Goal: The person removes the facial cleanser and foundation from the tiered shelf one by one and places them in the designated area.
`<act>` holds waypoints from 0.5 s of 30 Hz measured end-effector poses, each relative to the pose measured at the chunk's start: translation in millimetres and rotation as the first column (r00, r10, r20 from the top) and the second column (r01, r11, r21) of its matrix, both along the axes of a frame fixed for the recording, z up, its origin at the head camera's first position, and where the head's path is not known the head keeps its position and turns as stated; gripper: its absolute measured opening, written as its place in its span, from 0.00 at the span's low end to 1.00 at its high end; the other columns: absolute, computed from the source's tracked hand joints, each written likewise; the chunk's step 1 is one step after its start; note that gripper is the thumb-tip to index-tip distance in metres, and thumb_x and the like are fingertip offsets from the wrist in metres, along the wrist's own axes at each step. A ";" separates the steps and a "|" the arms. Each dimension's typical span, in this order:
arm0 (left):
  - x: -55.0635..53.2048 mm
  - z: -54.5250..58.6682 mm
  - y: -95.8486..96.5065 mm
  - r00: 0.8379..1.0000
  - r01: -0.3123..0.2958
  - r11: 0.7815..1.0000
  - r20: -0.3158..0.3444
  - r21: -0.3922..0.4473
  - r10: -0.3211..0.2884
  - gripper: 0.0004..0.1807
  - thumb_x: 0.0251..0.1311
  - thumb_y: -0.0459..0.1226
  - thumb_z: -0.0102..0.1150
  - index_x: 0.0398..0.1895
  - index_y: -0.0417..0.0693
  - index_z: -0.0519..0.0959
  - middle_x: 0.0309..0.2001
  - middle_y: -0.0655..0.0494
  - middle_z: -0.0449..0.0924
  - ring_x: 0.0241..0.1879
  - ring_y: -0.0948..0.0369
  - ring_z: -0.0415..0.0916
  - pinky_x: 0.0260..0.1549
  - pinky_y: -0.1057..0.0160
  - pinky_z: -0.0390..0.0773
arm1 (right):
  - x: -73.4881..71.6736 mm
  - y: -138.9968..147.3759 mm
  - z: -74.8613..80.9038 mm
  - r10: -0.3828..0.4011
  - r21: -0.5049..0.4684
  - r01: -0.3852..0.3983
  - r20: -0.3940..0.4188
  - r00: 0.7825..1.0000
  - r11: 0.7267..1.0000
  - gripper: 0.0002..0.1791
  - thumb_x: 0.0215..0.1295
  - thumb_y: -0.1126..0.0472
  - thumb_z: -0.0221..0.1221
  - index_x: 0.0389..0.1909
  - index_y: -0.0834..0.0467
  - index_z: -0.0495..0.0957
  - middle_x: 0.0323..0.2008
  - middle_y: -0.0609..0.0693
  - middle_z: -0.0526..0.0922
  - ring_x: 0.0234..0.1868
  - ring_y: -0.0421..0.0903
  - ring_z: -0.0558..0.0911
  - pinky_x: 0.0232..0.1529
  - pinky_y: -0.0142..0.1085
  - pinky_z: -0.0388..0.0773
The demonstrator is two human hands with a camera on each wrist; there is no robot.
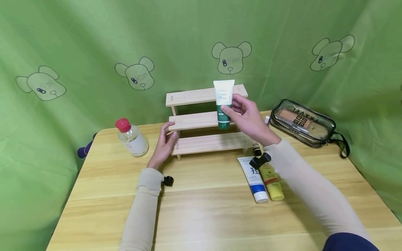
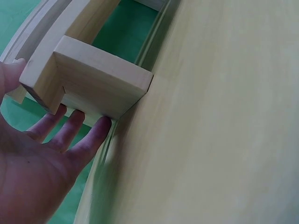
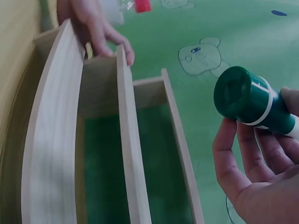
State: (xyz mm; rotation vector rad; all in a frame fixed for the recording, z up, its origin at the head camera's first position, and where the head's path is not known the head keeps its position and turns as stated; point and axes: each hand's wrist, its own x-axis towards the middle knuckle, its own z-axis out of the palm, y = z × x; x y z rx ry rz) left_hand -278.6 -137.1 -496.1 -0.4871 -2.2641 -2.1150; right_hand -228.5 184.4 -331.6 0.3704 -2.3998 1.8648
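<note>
A white and green squeeze tube (image 1: 223,101) is held upright, cap down, in my right hand (image 1: 248,116), in front of the upper steps of a three-step wooden rack (image 1: 213,142). In the right wrist view the tube's green cap (image 3: 233,93) faces the camera, with the fingers curled under it and the thumb on the other side. My left hand (image 1: 162,144) holds the rack's left end, fingertips at the middle step and thumb by the lowest one. The left wrist view shows several fingers (image 2: 74,133) against the rack's end (image 2: 100,81).
A clear bottle with a red cap (image 1: 133,141) stands left of the rack. Right of it lie a white and blue tube (image 1: 254,179), a yellow tube (image 1: 272,183) and a small dark-capped item (image 1: 257,150). A clear travel pouch (image 1: 301,123) lies at the back right, before a green curtain (image 1: 188,38).
</note>
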 end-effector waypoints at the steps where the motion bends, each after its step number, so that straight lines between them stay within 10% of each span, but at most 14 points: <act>1: 0.1 0.5 -0.1 1.000 -0.002 1.000 -0.001 0.001 0.002 0.26 0.85 0.32 0.48 0.80 0.54 0.61 0.59 0.30 0.72 0.63 0.33 0.73 0.59 0.63 0.76 | 1.0 2.4 -1.2 -0.008 0.020 0.009 -0.009 1.000 1.000 0.28 0.82 0.57 0.62 0.77 0.59 0.72 0.69 0.62 0.83 0.63 0.50 0.87 0.58 0.30 0.86; 15: 0.2 0.3 1.2 1.000 -0.003 1.000 -0.003 -0.027 0.003 0.25 0.86 0.34 0.48 0.80 0.55 0.61 0.57 0.36 0.72 0.59 0.40 0.75 0.58 0.63 0.76 | 13.3 34.9 -29.0 -0.075 0.065 0.075 0.008 0.997 0.995 0.27 0.83 0.52 0.60 0.73 0.63 0.74 0.62 0.67 0.85 0.47 0.33 0.87 0.48 0.26 0.87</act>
